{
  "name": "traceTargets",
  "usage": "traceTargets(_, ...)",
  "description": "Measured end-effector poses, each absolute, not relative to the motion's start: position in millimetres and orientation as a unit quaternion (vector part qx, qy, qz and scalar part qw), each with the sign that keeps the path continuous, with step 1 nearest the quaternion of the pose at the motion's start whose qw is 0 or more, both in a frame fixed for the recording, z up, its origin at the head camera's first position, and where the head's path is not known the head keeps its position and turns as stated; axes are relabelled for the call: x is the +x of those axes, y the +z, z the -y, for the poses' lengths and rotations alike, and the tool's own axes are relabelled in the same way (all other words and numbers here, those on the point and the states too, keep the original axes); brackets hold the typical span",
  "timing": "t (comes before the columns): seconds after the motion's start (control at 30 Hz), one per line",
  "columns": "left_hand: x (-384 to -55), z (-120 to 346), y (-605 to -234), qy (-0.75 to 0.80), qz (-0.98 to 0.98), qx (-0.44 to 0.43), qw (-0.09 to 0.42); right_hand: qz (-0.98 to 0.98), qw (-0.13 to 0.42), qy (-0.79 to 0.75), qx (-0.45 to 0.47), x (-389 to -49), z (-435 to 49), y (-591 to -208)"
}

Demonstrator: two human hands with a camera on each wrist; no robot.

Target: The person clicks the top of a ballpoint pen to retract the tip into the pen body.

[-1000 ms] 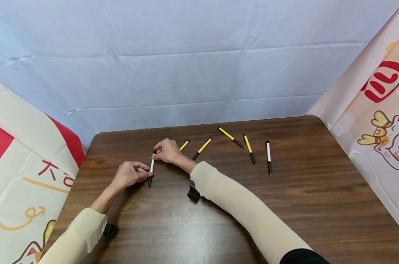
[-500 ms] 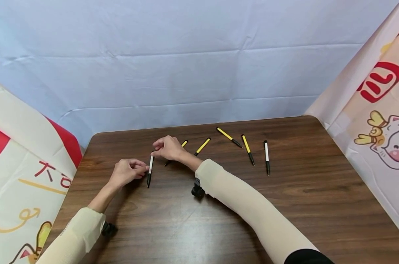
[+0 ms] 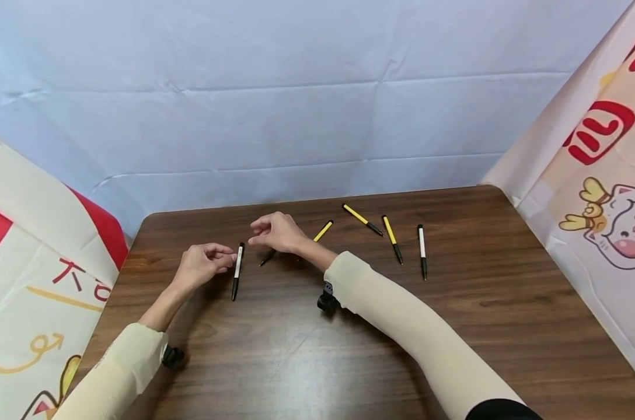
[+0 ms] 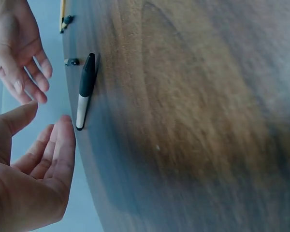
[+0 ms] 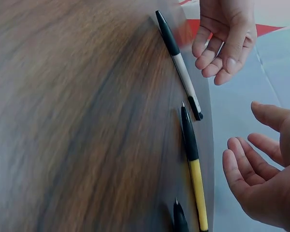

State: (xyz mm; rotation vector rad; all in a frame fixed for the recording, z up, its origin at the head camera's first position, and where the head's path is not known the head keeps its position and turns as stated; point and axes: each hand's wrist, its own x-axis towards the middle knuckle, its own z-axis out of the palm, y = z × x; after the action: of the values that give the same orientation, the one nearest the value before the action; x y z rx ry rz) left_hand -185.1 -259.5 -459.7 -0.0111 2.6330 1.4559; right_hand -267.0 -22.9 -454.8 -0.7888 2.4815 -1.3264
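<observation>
A white pen with a black grip [image 3: 237, 267] lies on the table at the left, its tip toward the front. Just left of its upper part is my left hand [image 3: 202, 265], thumb and fingers parted around nothing. On the pen's other side my right hand [image 3: 279, 232] hovers with loosely bent fingers, holding nothing. In the right wrist view a gap shows between its thumb and fingertips [image 5: 230, 159]. A yellow pen with a black grip [image 5: 196, 181] lies beside the white one, largely covered by the right hand in the head view.
Farther right on the brown wooden table [image 3: 296, 350] lie three more yellow pens [image 3: 324, 230] and another white pen [image 3: 422, 248]. A pale cloth [image 3: 296, 116] hangs behind the back edge. Printed cloths [image 3: 611, 216] hang at both sides.
Both hands have let go of the left white pen, which stays on the table. The right hand has moved up and to the right; the left hand has drawn slightly back from it.
</observation>
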Motion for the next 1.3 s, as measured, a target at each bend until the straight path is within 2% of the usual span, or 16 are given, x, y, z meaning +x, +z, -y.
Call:
traceTargets(0.2,-189,255,-456,0.471,-0.880,0.012,0.063,-0.843,0.116,-0.456,-0.260,-270,5,-450)
traceTargets(0.77,-202,234,-452,0.440,-0.895,0.045,0.059,-0.850,0.079,-0.454,-0.257,-287,-45,-450)
traceTargets(1.3,-208,215,-460,0.458,-0.883,0.065,0.076,-0.853,0.085,-0.435,-0.275,-305,-63,-466)
